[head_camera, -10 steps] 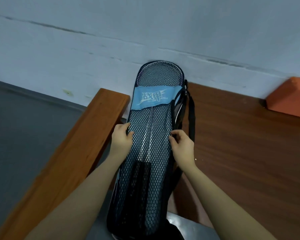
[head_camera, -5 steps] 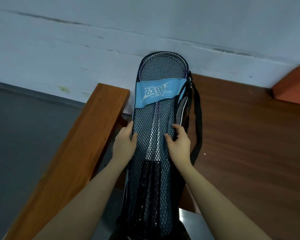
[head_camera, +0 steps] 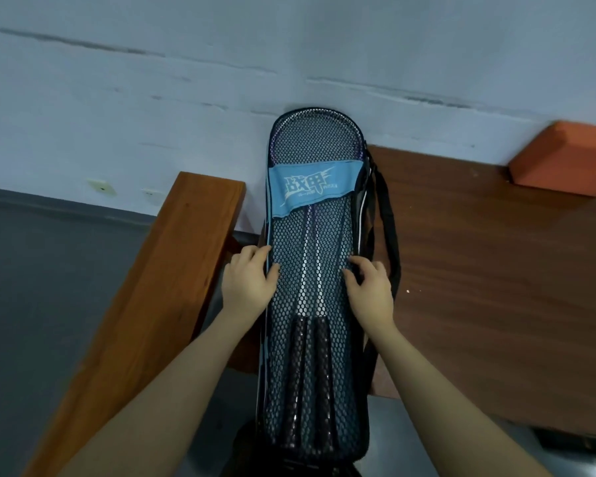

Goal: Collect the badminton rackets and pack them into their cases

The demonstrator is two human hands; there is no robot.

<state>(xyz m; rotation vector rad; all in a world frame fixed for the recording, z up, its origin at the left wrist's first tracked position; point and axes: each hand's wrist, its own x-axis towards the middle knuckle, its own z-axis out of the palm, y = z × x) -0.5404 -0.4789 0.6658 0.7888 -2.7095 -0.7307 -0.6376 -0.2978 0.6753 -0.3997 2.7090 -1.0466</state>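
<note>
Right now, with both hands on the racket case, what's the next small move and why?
Probably let go and leave the mesh case leaning there. Two rackets already show inside through the mesh, handles down, and its top rests against the wall. The left hand and right hand grip its edges; I can't tell whether a zip remains open.

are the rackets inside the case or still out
Inside. Two dark grips and thin shafts show through the mesh case, which the left hand and right hand grip at its edges.
</note>
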